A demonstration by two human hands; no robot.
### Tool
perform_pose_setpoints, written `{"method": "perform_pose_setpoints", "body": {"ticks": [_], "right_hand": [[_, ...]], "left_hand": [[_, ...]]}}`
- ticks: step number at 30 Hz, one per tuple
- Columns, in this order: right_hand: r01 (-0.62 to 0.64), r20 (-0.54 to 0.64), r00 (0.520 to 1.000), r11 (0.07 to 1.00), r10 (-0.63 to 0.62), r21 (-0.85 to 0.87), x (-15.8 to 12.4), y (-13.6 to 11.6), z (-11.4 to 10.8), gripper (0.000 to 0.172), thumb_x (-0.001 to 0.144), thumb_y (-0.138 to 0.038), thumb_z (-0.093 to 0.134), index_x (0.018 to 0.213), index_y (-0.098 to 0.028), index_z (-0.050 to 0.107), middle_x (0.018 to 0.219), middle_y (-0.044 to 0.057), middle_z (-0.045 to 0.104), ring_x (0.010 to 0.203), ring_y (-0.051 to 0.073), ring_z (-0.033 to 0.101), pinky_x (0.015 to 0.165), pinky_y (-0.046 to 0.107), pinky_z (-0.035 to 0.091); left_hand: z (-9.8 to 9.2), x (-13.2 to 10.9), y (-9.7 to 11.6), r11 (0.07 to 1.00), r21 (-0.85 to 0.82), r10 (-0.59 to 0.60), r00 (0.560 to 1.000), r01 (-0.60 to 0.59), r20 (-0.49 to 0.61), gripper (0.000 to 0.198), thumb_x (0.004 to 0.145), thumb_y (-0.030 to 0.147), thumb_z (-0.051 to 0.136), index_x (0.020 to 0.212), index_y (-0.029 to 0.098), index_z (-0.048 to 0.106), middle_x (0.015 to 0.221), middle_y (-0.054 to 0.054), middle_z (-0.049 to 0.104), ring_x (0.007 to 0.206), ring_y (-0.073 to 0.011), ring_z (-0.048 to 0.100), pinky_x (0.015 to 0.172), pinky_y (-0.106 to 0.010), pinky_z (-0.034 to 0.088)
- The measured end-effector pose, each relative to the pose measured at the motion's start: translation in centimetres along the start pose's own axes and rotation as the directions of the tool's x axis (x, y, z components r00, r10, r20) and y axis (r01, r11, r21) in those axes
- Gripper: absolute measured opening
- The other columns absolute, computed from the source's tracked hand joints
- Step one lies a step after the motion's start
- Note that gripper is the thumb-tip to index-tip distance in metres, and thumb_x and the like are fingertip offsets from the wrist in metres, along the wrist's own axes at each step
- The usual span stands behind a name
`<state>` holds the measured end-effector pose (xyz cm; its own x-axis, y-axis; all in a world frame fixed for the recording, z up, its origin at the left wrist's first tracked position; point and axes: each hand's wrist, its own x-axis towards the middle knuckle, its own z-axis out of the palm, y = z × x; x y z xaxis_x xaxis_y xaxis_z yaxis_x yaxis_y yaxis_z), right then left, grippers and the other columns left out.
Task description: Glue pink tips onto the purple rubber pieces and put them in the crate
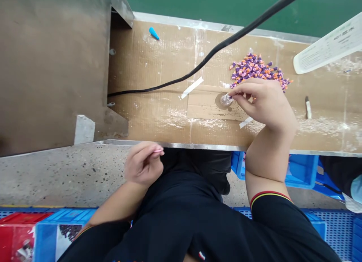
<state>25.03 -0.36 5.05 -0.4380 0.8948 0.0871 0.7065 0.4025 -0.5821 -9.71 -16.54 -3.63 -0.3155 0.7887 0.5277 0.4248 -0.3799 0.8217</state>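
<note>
Head view: cardboard-topped bench [147,66]; right hand [263,103] pinches clear vial [226,100], left hand [143,164] pinches pink stick [158,150].

Rough corrugated cardboard [147,62] across the bench, with shiny smears in patches. Dull brushed steel panel [53,69] at upper left; bright steel edge strip [181,145] below the cardboard. Matt speckled concrete floor [59,175] at lower left. Glossy clear vial [226,100] right of centre, glass or plastic impossible to tell. Above it, matt purple and orange pieces [254,68]. Smooth pink stick [158,150] at lower centre, material too small to tell. Smooth black cable [215,51] at top centre. Smooth white paper sheet [328,47] at upper right. Glossy blue plastic crate [301,171] at right. Black cloth sleeve [271,216] at lower right.
</note>
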Motion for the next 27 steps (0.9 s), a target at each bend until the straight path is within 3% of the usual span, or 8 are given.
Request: {"method": "perform_pose_setpoints", "body": {"ticks": [2,6,10,14,19,22,25,27], "right_hand": [[-0.025,0.008,1.0,1.0,0.025,0.004,0.0,-0.1,0.0,0.017,0.101,-0.026,0.071,0.093,-0.036,0.081,0.104,0.004,0.084,0.091,0.03,0.078,0.09,0.058,0.066],[-0.034,0.02,0.999,0.999,0.034,-0.005,0.0,-0.2,0.0,0.012,0.103,-0.035,0.072,0.094,-0.036,0.081,0.101,0.005,0.083,0.088,0.03,0.076,0.089,0.062,0.066],[-0.011,0.006,1.0,1.0,0.011,-0.008,0.0,-0.1,0.0,0.012,0.102,-0.036,0.074,0.092,-0.035,0.08,0.099,0.006,0.083,0.084,0.029,0.074,0.084,0.061,0.066],[0.017,-0.005,1.0,0.999,-0.018,-0.034,0.0,0.0,0.1,0.012,0.101,-0.031,0.074,0.091,-0.034,0.079,0.092,0.005,0.081,0.076,0.026,0.071,0.078,0.056,0.064],[0.018,-0.021,1.0,0.999,-0.019,-0.028,0.1,-0.2,0.3,0.012,0.099,-0.03,0.074,0.089,-0.035,0.078,0.09,0.004,0.08,0.077,0.026,0.072,0.077,0.055,0.064],[0.029,-0.077,0.997,0.999,-0.03,-0.02,0.2,-0.2,0.4,0.013,0.094,-0.026,0.072,0.085,-0.034,0.077,0.085,0.004,0.08,0.073,0.025,0.069,0.072,0.053,0.062],[0.056,-0.2,0.978,0.998,-0.054,0.005,0.3,-0.1,0.6,0.013,0.089,-0.021,0.072,0.084,-0.031,0.078,0.083,0.005,0.079,0.071,0.025,0.068,0.068,0.049,0.058],[0.048,-0.242,0.97,0.998,-0.036,0.044,0.3,0.0,0.9,0.014,0.089,-0.02,0.073,0.086,-0.032,0.079,0.088,0.006,0.079,0.078,0.028,0.072,0.074,0.05,0.059]], "left_hand": [[2.8,0.3,1.2,0.988,-0.141,0.08,0.994,-0.068,0.081,0.003,0.104,0.028,0.079,0.103,0.025,0.08,0.09,-0.001,0.078,0.064,-0.0106,0.073,0.055,-0.022,0.063],[7.1,1.9,2.4,0.861,-0.401,-0.245,0.946,0.313,0.213,0.013,0.108,0.037,0.077,0.107,0.025,0.08,0.08,0.0,0.079,0.066,-0.011,0.077,0.062,-0.021,0.067],[9.1,2.5,1.8,0.712,-0.453,-0.426,0.842,0.537,0.33,0.032,0.098,0.054,0.089,0.103,0.022,0.086,0.09,-0.005,0.085,0.075,-0.0151,0.083,0.07,-0.025,0.072],[9.9,2.6,1.2,0.662,-0.47,-0.461,0.811,0.584,0.359,0.034,0.091,0.052,0.096,0.106,0.023,0.088,0.093,-0.005,0.087,0.079,-0.0168,0.085,0.073,-0.027,0.074],[10.1,2.3,1.1,0.661,-0.502,-0.447,0.83,0.557,0.333,0.027,0.093,0.047,0.095,0.104,0.023,0.088,0.093,-0.005,0.087,0.08,-0.0164,0.085,0.075,-0.027,0.073],[9.6,2.4,0.9,0.747,-0.464,-0.408,0.879,0.476,0.246,0.026,0.101,0.048,0.086,0.104,0.022,0.085,0.088,-0.004,0.084,0.074,-0.0142,0.081,0.071,-0.025,0.07],[8.8,3.3,0.6,0.936,-0.216,-0.227,0.946,0.277,0.23,0.02,0.107,0.041,0.077,0.107,0.022,0.084,0.094,-0.005,0.084,0.081,-0.0147,0.079,0.077,-0.029,0.068],[8.6,4.0,0.2,0.994,-0.029,-0.086,0.938,0.102,0.334,0.016,0.108,0.034,0.073,0.11,0.022,0.084,0.102,-0.006,0.083,0.088,-0.0168,0.078,0.084,-0.032,0.066]]}}
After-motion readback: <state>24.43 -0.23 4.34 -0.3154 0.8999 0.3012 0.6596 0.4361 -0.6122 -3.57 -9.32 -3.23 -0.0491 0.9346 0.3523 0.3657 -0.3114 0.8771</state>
